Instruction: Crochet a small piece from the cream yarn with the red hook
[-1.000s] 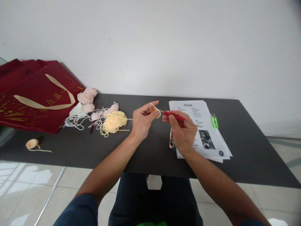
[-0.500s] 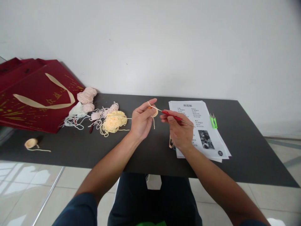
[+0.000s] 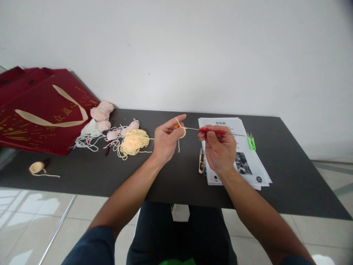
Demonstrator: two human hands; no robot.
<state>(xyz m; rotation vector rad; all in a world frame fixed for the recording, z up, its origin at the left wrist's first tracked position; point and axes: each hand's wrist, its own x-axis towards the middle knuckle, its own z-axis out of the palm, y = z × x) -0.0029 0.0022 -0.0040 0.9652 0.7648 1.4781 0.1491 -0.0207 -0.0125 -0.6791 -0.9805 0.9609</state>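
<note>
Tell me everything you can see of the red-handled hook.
The crochet hook is slim, with a smooth, plastic-looking red handle and thin, silvery, metal-looking shafts extending from both ends. It lies nearly level across the view, sloping slightly down to the right. The fingers and thumb of the right hand grip the handle. The left shaft reaches the small cream crochet piece at the left hand; its tip is too small to make out.

The left hand (image 3: pixel 165 143) and right hand (image 3: pixel 220 151) are bare, below short dark-blue sleeves (image 3: pixel 88 246), with dark navy trousers (image 3: pixel 150 235) and a bright green patch (image 3: pixel 178 262).
</note>
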